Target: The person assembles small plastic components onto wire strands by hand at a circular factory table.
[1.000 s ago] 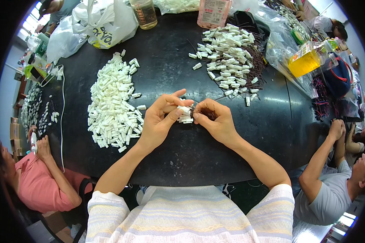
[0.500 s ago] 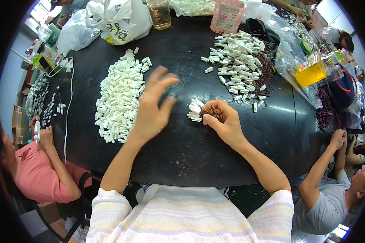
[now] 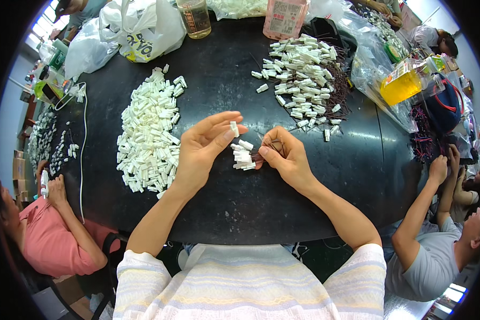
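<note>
My left hand (image 3: 194, 154) pinches a single small white plastic connector housing (image 3: 234, 128) between thumb and fingers. Close by on the right, my right hand (image 3: 292, 162) is closed round a bunch of thin dark brown wires (image 3: 257, 156). White connectors (image 3: 243, 157) cluster at the wires' ends and point toward my left hand. Left of my left hand lies a long heap of loose white connector housings (image 3: 149, 128). Beyond my right hand is a pile of white connectors (image 3: 304, 77) with brown wires (image 3: 335, 88) trailing from its right side.
White plastic bags (image 3: 144, 34) and a drink cup (image 3: 194, 20) stand along the far side, near a pink container (image 3: 284, 20). A white cable (image 3: 83, 154) runs down the left. At right lies a yellow-liquid bottle (image 3: 402, 85). Co-workers sit on both sides.
My left hand, blurred beside the loose heap before, has come right and nearer, now with a housing in its fingertips. The right hand's bunch has shifted slightly left; the whole view has shifted a little.
</note>
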{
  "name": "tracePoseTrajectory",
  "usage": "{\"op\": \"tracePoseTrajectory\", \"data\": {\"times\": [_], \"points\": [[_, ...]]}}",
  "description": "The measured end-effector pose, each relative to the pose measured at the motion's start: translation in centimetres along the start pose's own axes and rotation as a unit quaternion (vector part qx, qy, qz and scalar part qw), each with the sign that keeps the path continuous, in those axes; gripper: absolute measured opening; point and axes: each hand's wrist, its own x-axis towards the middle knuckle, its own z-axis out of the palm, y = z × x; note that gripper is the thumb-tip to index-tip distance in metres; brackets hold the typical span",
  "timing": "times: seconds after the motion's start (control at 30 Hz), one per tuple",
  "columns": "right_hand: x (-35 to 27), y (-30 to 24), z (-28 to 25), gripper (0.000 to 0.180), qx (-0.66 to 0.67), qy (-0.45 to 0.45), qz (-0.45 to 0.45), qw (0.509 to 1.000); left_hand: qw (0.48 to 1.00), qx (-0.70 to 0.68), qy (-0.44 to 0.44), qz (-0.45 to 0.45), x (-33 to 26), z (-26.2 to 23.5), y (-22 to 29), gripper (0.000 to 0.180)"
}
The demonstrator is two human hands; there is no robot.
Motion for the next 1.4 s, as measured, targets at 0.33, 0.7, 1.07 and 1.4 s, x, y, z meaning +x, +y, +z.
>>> {"op": "tracePoseTrajectory", "data": {"times": [0.33, 0.7, 1.07, 1.4], "points": [[0.0, 0.2, 0.2, 0.01, -0.031, -0.021, -0.034, 0.999, 0.992, -0.08, -0.054, -0.075, -0.2, 0.1, -1.5, 0.019], [-0.1, 0.2, -0.4, 0.007, -0.003, -0.003, -0.02, 1.0, 0.997, 0.037, -0.066, -0.024, -0.5, 0.4, -2.2, 0.013], [0.1, 0.2, -0.1, 0.005, -0.071, -0.018, -0.029, 0.997, 0.963, 0.248, -0.075, 0.079, 0.0, -1.3, -0.9, 0.02], [0.1, 0.0, -0.9, 0.009, 0.038, -0.026, 0.006, 0.999, 0.795, 0.588, -0.023, 0.149, 0.5, -5.6, 1.2, 0.011]]}}
